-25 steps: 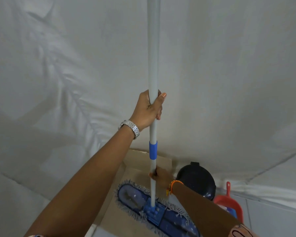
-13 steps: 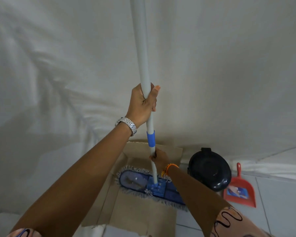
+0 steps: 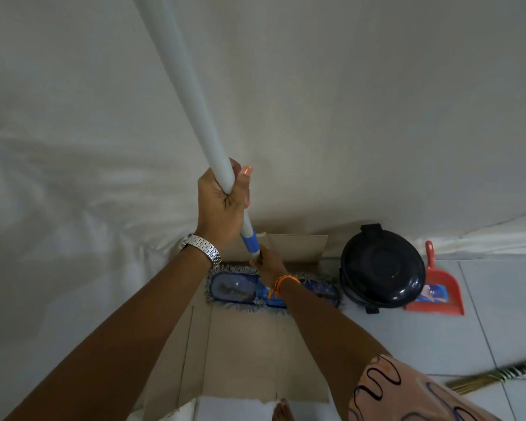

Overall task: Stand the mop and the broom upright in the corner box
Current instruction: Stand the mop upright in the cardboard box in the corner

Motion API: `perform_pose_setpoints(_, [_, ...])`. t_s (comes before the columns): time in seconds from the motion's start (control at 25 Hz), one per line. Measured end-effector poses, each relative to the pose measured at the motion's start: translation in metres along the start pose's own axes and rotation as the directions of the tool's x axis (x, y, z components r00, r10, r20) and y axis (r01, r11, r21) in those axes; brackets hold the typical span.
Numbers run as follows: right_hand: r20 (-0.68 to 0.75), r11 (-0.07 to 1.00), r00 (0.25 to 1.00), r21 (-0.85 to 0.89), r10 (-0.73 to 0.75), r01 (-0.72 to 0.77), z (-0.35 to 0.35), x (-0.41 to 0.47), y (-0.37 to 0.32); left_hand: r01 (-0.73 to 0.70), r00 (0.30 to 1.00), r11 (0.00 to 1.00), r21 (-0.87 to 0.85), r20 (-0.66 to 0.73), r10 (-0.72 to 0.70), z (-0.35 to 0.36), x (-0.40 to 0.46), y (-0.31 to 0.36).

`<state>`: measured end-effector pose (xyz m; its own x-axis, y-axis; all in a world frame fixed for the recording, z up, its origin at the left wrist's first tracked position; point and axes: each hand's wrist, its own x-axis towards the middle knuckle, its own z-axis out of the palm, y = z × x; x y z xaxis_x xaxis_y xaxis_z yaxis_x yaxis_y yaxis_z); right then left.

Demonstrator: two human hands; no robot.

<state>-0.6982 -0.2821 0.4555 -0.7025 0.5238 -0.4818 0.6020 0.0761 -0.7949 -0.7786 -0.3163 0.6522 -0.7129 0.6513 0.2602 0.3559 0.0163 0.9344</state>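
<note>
Standing the long white-handled flat mop (image 3: 195, 117) in the open brown cardboard box (image 3: 249, 354) by the white sheeted wall (image 3: 377, 101) was the step in hand, judged near done.

Left hand (image 3: 222, 202): closed in a full fist round the handle, thumb up along it, steel watch at the wrist.

Blue fringed mop head (image 3: 234, 287): lay flat at the far end of the box. Advice: hold the head level against the box floor, tip the handle back toward the wall, and let go only once it rested there, since a flat head pivots easily.

Right hand (image 3: 268, 264): fingers curled on the handle just below the blue collar; how tightly could not be told.

Black lidded bin (image 3: 381, 267) and red plastic dustpan (image 3: 438, 287): on the tiled floor, just right of the box.

Straw broom with striped handle (image 3: 498, 375): lying on the floor at the right edge, well apart from the box, cut off by the frame.

Hidden: the handle's top, the joint at the head behind the right wrist, the box's left wall.
</note>
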Motion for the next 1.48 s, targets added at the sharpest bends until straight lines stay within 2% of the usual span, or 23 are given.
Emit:
perform_pose_setpoints(0.2, [0.013,0.999,0.999,-0.034,0.033,-0.033,0.009,0.028,0.012,0.002,1.000,1.000,0.011,0.016,-0.002,-0.001,0.009,-0.031])
perform_pose_setpoints(0.72, [0.033,0.988,0.998,-0.149,0.046,-0.041,0.031,0.064,0.029,0.064,0.991,0.997,0.038,-0.123,-0.059,0.010,0.017,-0.068])
perform_pose_setpoints(1.04, [0.021,0.986,0.994,-0.133,0.105,-0.101,0.026,0.081,0.031,0.098,0.995,0.992,0.077,0.010,-0.099,0.018,0.036,-0.079])
perform_pose_setpoints(1.2, [-0.045,0.987,0.987,-0.039,0.151,-0.153,0.027,0.084,0.030,0.079,0.991,0.968,0.239,0.089,-0.103,0.016,0.056,-0.084])
perform_pose_setpoints(1.28, [-0.063,0.983,0.982,-0.022,0.180,-0.181,0.024,0.079,0.031,0.123,0.977,0.944,0.306,0.130,-0.169,0.014,0.063,-0.086])
perform_pose_setpoints(1.48, [-0.075,0.970,0.967,0.024,0.242,-0.240,0.006,0.061,0.039,0.337,0.903,0.877,0.344,0.145,-0.404,0.019,0.068,-0.089])
